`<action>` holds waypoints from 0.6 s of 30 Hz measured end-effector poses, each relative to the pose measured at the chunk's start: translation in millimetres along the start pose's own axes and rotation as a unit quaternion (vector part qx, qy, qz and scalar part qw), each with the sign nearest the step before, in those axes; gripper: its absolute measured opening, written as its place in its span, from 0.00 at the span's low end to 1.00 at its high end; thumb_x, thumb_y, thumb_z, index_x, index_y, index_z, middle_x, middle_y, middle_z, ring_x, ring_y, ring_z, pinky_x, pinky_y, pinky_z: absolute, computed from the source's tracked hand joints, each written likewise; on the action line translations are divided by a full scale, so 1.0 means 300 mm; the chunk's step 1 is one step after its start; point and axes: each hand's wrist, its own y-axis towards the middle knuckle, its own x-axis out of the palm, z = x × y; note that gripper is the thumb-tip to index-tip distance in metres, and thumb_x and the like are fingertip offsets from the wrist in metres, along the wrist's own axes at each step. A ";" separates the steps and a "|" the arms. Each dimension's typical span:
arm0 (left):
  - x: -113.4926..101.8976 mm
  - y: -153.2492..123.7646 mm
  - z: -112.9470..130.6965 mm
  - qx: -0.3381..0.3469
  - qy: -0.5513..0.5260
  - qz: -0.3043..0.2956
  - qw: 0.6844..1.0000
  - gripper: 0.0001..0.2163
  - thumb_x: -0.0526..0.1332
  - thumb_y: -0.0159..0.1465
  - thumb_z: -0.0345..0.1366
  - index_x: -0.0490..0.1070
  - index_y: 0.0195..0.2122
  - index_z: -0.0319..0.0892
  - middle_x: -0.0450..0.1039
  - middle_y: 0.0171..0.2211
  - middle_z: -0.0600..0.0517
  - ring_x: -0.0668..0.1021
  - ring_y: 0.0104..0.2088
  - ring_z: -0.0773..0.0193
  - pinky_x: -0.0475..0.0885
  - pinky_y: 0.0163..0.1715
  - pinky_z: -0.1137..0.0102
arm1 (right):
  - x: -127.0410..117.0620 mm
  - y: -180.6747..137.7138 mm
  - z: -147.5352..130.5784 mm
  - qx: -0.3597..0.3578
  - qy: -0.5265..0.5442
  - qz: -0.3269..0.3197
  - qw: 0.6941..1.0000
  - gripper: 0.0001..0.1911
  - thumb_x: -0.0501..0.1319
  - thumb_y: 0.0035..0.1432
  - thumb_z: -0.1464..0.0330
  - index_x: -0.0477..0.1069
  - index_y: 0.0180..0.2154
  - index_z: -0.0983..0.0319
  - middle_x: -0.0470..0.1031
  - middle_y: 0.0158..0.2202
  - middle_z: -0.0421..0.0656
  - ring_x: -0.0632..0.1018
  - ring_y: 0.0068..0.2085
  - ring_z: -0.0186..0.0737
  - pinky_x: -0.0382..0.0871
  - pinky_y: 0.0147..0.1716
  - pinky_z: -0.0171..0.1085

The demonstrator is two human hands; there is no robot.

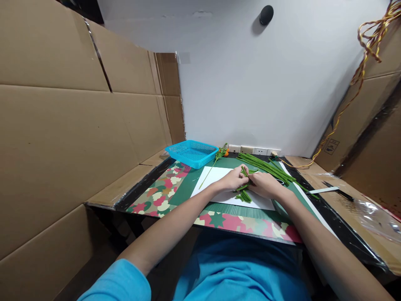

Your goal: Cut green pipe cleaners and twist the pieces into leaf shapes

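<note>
Both my hands meet over a white sheet of paper [216, 175] on the table. My left hand [233, 179] and my right hand [263, 184] are closed on a green pipe cleaner piece [244, 189], their fingers pinched around it. More short green pieces [244, 196] lie on the paper just below the hands. A pile of long green pipe cleaners [266, 166] lies behind my right hand.
A blue plastic basket [191, 152] stands at the back left. Beside it lies a thin-stemmed flower with an orange head [219, 154]. The table carries a camouflage-patterned cover [156, 196]. Cardboard walls [78, 125] flank both sides. Yellow wire [360, 75] hangs at the right.
</note>
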 end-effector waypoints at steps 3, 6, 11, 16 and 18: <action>0.001 0.000 0.002 -0.007 0.003 0.002 1.000 0.10 0.61 0.63 0.35 0.61 0.44 0.44 0.62 0.22 0.62 0.65 0.19 0.72 0.59 0.21 0.77 | -0.002 -0.001 0.000 0.000 -0.001 -0.006 1.000 0.08 0.56 0.66 0.67 0.72 0.40 0.62 0.80 0.40 0.49 0.80 0.40 0.46 0.57 0.33 0.36; 0.001 0.000 0.002 -0.003 0.009 0.002 1.000 0.11 0.61 0.63 0.36 0.61 0.44 0.44 0.63 0.23 0.61 0.65 0.20 0.71 0.60 0.21 0.77 | -0.004 -0.002 0.000 0.000 -0.002 -0.005 1.000 0.08 0.56 0.67 0.66 0.71 0.39 0.61 0.80 0.40 0.49 0.80 0.40 0.46 0.57 0.32 0.36; 0.001 0.001 0.001 0.001 0.019 0.007 1.000 0.10 0.61 0.62 0.35 0.61 0.43 0.44 0.63 0.22 0.61 0.65 0.21 0.71 0.60 0.22 0.77 | -0.001 -0.001 -0.001 0.002 0.004 -0.005 1.000 0.08 0.55 0.67 0.66 0.72 0.40 0.62 0.80 0.41 0.50 0.80 0.41 0.47 0.58 0.33 0.36; -0.001 0.000 0.000 0.009 0.024 0.001 1.000 0.10 0.60 0.63 0.34 0.61 0.43 0.44 0.62 0.23 0.61 0.65 0.21 0.71 0.60 0.21 0.77 | 0.007 0.001 0.004 -0.003 0.010 0.003 1.000 0.09 0.55 0.66 0.66 0.72 0.39 0.62 0.80 0.40 0.50 0.80 0.39 0.46 0.57 0.32 0.36; -0.004 -0.004 -0.001 0.013 0.021 -0.001 1.000 0.09 0.59 0.63 0.34 0.60 0.43 0.44 0.62 0.23 0.61 0.65 0.21 0.70 0.60 0.21 0.76 | 0.010 0.003 0.005 -0.006 0.011 0.010 1.000 0.08 0.56 0.66 0.66 0.72 0.38 0.62 0.80 0.39 0.49 0.80 0.38 0.46 0.55 0.31 0.36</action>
